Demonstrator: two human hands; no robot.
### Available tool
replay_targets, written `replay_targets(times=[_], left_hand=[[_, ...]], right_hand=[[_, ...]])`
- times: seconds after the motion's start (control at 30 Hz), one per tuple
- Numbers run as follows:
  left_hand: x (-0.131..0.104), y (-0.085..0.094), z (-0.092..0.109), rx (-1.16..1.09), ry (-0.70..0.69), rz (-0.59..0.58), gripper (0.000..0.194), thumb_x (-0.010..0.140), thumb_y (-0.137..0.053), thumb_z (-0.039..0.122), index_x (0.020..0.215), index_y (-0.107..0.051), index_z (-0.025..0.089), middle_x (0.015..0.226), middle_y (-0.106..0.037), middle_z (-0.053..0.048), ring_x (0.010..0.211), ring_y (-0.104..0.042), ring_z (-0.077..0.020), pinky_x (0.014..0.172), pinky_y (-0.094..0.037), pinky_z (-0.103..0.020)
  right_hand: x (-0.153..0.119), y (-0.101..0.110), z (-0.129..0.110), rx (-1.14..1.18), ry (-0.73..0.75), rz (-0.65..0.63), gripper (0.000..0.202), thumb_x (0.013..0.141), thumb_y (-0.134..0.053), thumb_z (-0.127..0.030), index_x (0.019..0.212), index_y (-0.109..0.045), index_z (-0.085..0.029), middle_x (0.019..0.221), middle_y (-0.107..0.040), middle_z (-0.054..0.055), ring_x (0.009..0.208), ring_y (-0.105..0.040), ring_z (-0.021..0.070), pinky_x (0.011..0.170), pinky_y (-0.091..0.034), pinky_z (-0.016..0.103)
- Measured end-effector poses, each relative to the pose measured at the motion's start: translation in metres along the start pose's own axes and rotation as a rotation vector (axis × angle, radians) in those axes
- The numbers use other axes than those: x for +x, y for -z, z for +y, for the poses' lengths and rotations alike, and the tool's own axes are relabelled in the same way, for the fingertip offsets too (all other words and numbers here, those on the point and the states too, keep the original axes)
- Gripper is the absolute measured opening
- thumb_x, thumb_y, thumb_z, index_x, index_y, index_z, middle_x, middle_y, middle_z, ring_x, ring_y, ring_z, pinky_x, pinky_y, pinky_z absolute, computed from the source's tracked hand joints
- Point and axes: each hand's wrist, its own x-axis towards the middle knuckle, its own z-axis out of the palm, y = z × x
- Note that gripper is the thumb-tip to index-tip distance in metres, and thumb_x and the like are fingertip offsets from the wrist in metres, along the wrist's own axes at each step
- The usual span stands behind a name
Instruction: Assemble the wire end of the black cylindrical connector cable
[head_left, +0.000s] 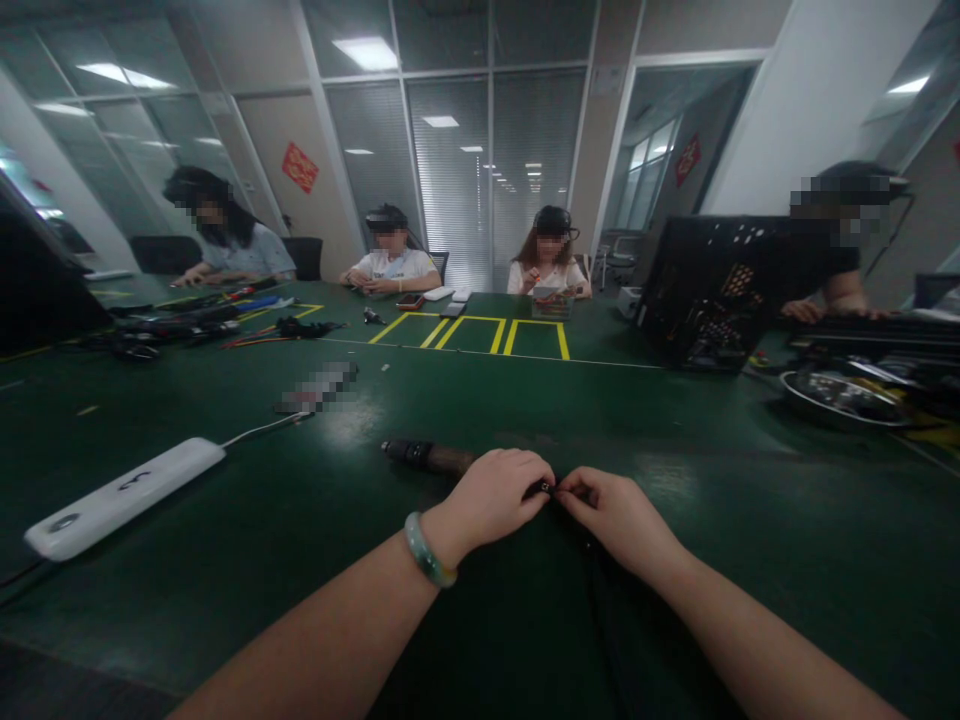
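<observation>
My left hand (499,500), with a green bangle (430,550) at its wrist, is closed around a small dark piece (545,487) with a shiny end. My right hand (607,505) meets it fingertip to fingertip, thumb and index finger pinched at the same spot; what they pinch is too small and dark to make out. A dark cable (600,600) seems to run down from between the hands toward the table's near edge. Just beyond my left hand lies a dark cylindrical tool (424,455), partly hidden by it, on the green table (315,540).
To the left lies a white power strip (127,497) with a cord to a blurred device (319,387). Cables and tools (165,325) sit at the far left. A black computer case (705,290) and a metal bowl (844,397) stand at the right. Several people sit around the table.
</observation>
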Motion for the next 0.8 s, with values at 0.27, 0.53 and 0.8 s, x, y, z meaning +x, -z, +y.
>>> replay_targets(times=[0.27,0.53,0.8], left_hand=[[-0.0003,0.0019,0.0005,-0.006,-0.012,-0.005,0.011,0.088,-0.059,0.023,0.099,-0.061,0.022,0.102,-0.064,-0.001,0.097,-0.059,-0.0203,0.092,-0.043,-0.037],[-0.0002,0.0033,0.0035,0.017,0.043,-0.004,0.015,0.087,-0.061,0.023,0.102,-0.058,0.022,0.100,-0.064,-0.001,0.096,-0.059,-0.0198,0.090,-0.044,-0.035],[0.0009,-0.0006,0.0020,0.003,0.024,0.013,0.008,0.086,-0.061,0.021,0.094,-0.061,0.022,0.101,-0.065,-0.001,0.097,-0.059,-0.0196,0.092,-0.043,-0.036]], right_hand=[[-0.0001,0.0014,-0.0027,0.022,-0.014,-0.016,0.016,0.088,-0.053,-0.033,0.090,-0.066,-0.024,0.085,-0.070,-0.001,0.077,-0.064,0.0154,0.063,-0.043,0.023],[-0.0002,-0.0008,-0.0016,0.007,-0.021,-0.008,0.014,0.086,-0.056,-0.031,0.090,-0.066,-0.023,0.083,-0.069,0.000,0.075,-0.063,0.0157,0.063,-0.043,0.024],[0.0011,-0.0015,-0.0018,-0.014,0.005,0.015,0.012,0.085,-0.057,-0.029,0.088,-0.067,-0.023,0.082,-0.069,-0.001,0.074,-0.063,0.0154,0.063,-0.042,0.024]])
